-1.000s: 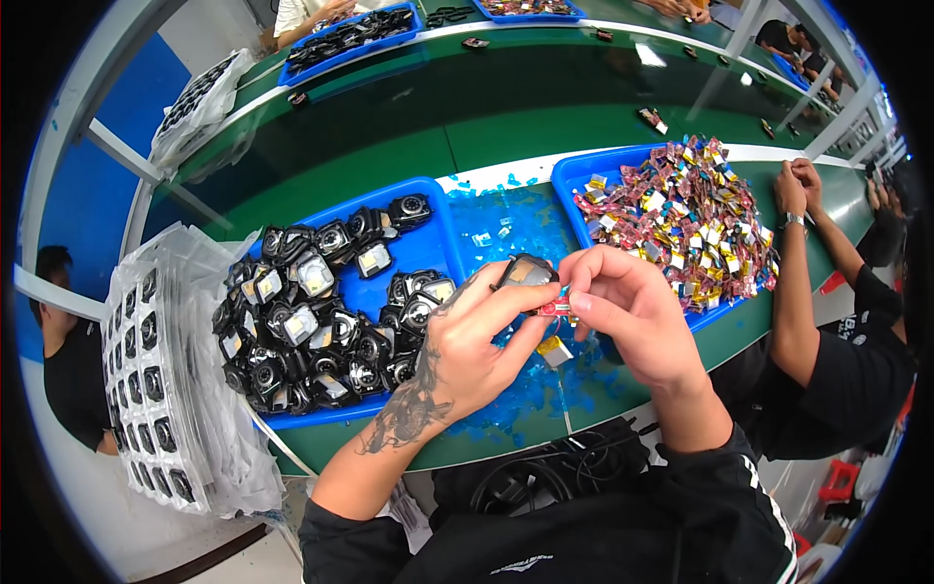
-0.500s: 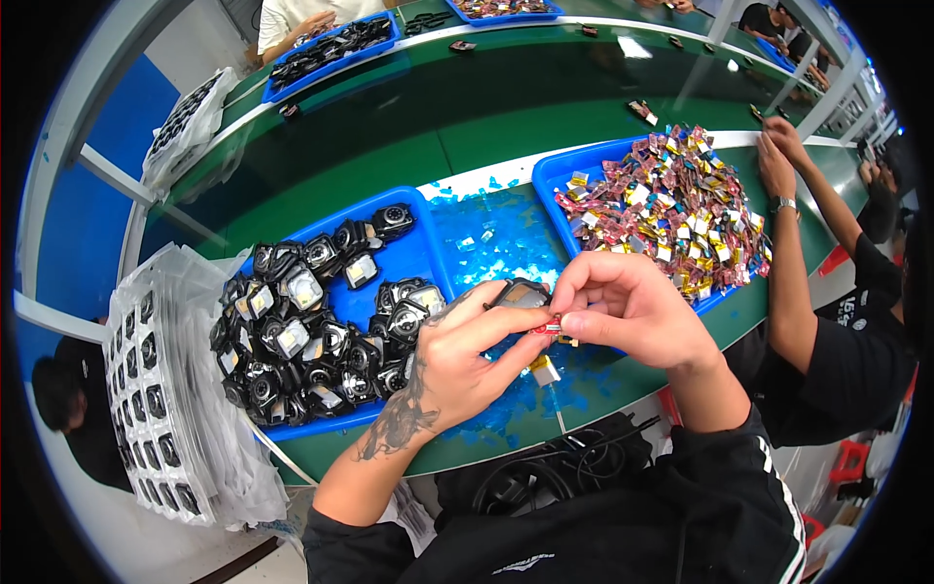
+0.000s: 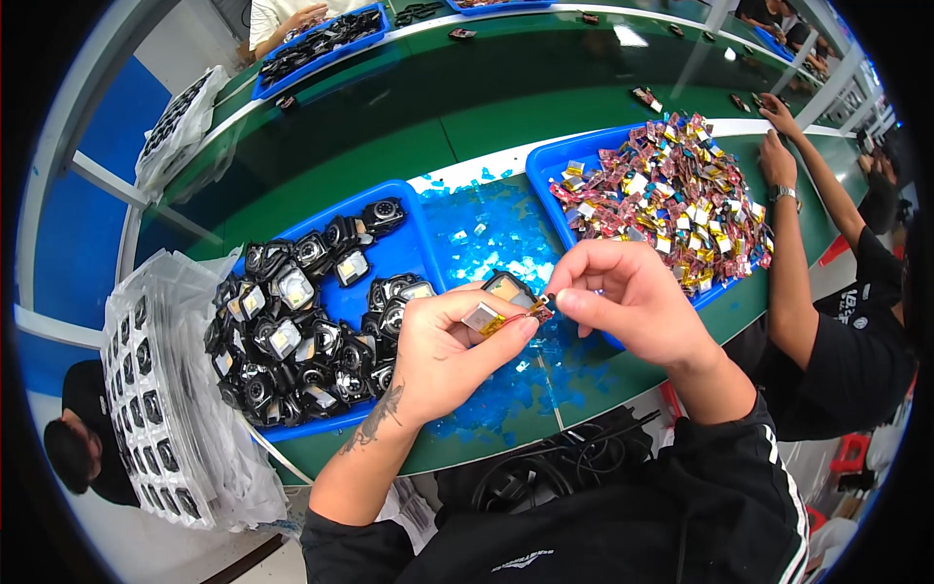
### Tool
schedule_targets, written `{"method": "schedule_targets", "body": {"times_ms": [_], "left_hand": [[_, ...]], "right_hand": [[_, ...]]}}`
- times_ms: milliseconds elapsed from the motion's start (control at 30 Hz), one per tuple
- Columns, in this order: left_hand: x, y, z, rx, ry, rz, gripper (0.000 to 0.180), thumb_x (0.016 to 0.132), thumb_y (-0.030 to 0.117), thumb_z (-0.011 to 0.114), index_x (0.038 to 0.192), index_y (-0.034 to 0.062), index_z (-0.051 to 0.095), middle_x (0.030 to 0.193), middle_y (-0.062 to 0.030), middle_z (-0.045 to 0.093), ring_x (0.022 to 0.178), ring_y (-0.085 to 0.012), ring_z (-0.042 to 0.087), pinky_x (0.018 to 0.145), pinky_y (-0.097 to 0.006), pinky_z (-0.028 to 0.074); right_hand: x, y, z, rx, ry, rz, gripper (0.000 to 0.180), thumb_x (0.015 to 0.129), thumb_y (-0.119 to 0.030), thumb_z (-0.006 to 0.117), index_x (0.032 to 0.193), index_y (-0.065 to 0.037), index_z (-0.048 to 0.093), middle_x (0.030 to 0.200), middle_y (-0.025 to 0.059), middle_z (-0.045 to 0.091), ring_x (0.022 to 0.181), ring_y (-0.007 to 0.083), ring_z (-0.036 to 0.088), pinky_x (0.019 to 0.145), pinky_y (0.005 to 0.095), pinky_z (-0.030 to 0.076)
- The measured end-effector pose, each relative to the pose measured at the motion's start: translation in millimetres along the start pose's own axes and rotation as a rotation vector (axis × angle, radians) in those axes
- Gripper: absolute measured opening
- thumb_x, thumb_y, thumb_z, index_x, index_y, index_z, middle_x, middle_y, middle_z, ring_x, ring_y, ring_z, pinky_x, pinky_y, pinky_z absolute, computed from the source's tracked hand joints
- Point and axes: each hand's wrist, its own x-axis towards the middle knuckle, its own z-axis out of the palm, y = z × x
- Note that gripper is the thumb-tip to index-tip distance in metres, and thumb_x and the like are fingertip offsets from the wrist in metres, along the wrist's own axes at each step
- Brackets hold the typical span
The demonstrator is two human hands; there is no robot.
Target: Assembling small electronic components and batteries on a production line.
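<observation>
My left hand (image 3: 455, 352) is closed round a black watch-like case (image 3: 510, 288) and a small circuit board with a silver battery (image 3: 480, 318) on yellow tape. The board's red end (image 3: 541, 313) sticks out past my left thumb. Close beside it, my right hand (image 3: 623, 304) pinches a tiny dark part between thumb and forefinger; its kind is too small to tell. To the left, a blue tray (image 3: 428, 229) holds many black watch-like cases (image 3: 292, 287). A second blue tray (image 3: 545, 175) to the right is heaped with battery and circuit board pieces (image 3: 671, 200).
Scraps of blue film (image 3: 486, 234) cover the green bench between the trays. White plastic blister trays (image 3: 136, 389) stand stacked at the left. Beyond runs a green conveyor belt (image 3: 467, 88) with a few pieces on it. A co-worker's arms (image 3: 786, 195) reach over at the right.
My left hand has turned, so the silver battery now lies on top of its fingers. My right hand has shifted slightly up and away from the board.
</observation>
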Motion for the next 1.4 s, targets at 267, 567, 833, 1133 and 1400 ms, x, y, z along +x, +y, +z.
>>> {"method": "schedule_targets", "body": {"times_ms": [267,567,833,1133,1400], "left_hand": [[1,2,5,-0.131,0.015,-0.172,0.011,0.087,0.004,0.072,0.094,-0.0046,0.071,0.083,-0.0052,0.069,0.078,-0.0078,0.063,0.070,-0.022,0.051],[5,3,1,-0.174,-0.102,-0.027,0.048,0.091,-0.007,0.056,0.137,-0.0009,0.042,0.124,-0.0121,0.056,0.113,-0.0160,0.058,0.095,-0.030,0.052],[4,5,2,-0.156,-0.087,-0.059,0.050,0.092,-0.006,0.056,0.138,0.0007,0.038,0.119,-0.0130,0.057,0.113,-0.0166,0.059,0.097,-0.030,0.052],[3,4,7,-0.041,-0.052,-0.004,0.047,0.092,-0.007,0.053,0.136,0.0012,0.041,0.123,-0.0131,0.055,0.114,-0.0173,0.059,0.094,-0.031,0.054],[0,-3,10,-0.159,0.055,0.021,0.047,0.093,-0.005,0.053,0.135,0.0008,0.032,0.119,-0.0169,0.061,0.108,-0.0197,0.063,0.091,-0.033,0.055]], "right_hand": [[-5,5,8,-0.075,0.077,-0.138,0.008,0.091,-0.006,0.066,0.093,0.001,0.063,0.089,0.0019,0.062,0.079,0.0053,0.058,0.066,0.0200,0.050],[3,20,24,-0.249,0.249,-0.290,0.025,0.084,0.001,0.071,0.106,-0.001,0.059,0.092,0.0028,0.065,0.081,0.0078,0.063,0.065,0.0201,0.049],[6,24,26,-0.296,0.350,-0.331,0.022,0.082,0.004,0.073,0.095,-0.002,0.056,0.080,0.0022,0.064,0.065,0.0018,0.055,0.057,0.0178,0.041],[7,25,23,-0.431,0.335,-0.331,0.029,0.079,0.002,0.074,0.101,-0.003,0.056,0.084,0.0027,0.062,0.067,0.0031,0.052,0.057,0.0188,0.041],[14,20,30,-0.360,0.281,-0.244,0.042,0.079,0.003,0.074,0.117,-0.002,0.055,0.102,0.0063,0.058,0.084,0.0107,0.058,0.064,0.0235,0.053]]}}
